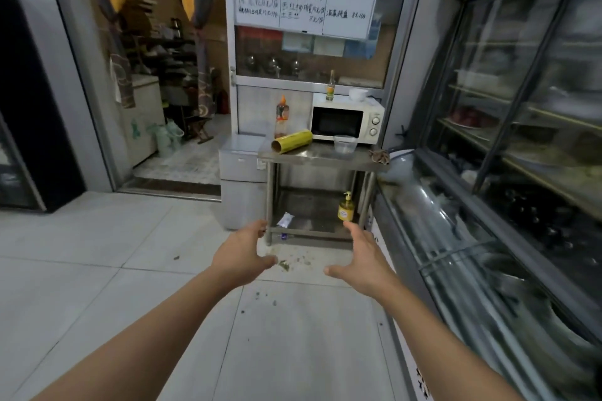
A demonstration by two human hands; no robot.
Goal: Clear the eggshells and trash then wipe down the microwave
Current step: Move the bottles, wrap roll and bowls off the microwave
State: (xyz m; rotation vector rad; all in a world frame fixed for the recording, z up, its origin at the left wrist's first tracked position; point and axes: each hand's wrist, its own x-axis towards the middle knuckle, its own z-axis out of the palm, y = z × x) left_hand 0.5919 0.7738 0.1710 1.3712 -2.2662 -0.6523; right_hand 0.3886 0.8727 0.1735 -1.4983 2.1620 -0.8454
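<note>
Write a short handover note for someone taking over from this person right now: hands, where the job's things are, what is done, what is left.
Left hand and right hand: open, empty, held out over the floor.
Microwave sits shut on the steel table, with eggshells at the table's right corner.
A wrapper lies on the lower shelf; scraps litter the floor.
Done: nothing visible.
Left: bin shells and trash, wipe microwave. No cloth in sight.
</note>
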